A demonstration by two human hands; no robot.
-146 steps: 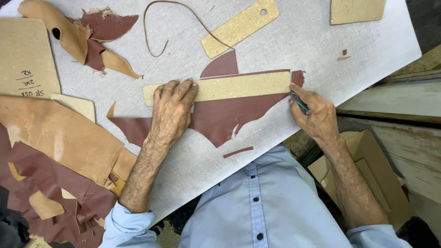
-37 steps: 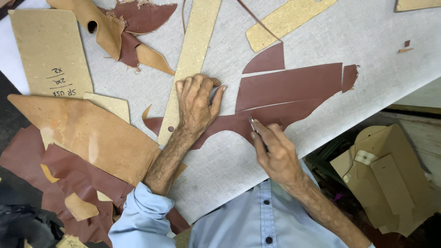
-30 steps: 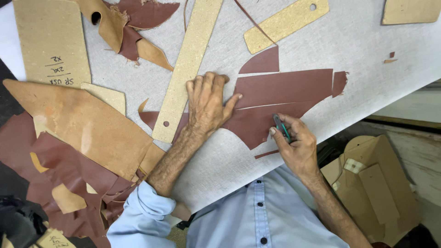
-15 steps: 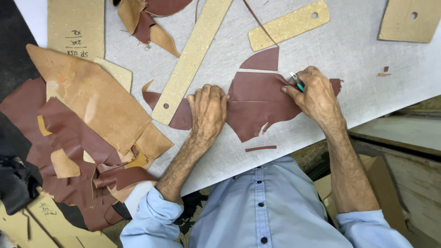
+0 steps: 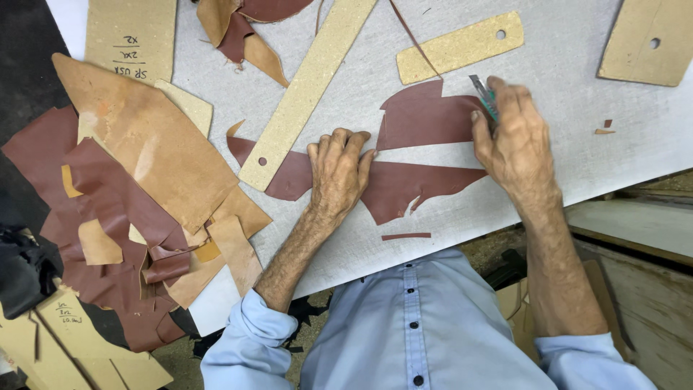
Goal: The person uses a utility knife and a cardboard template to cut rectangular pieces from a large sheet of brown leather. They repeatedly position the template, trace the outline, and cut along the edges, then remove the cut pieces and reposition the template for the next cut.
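A dark reddish-brown leather piece lies on the grey cutting table [image 5: 577,144], split by a pale gap into an upper part [image 5: 426,115] and a lower part [image 5: 411,184]. My left hand [image 5: 339,173] presses flat on the lower part's left end, fingers together. My right hand [image 5: 516,141] rests at the upper part's right edge. It grips a green-handled knife [image 5: 482,92] whose blade points up and away from me. A long tan board strip [image 5: 310,87] lies diagonally just left of my left hand, one end on the leather.
A short tan template with a hole [image 5: 462,47] and a larger one [image 5: 646,43] lie at the far side. Tan and brown leather scraps [image 5: 137,188] pile up on the left. A thin leather sliver [image 5: 406,236] lies near the table's front edge.
My right hand with the knife has shifted a little up along the leather's right side. A pale gap now shows across the leather. My left hand stays pressed down.
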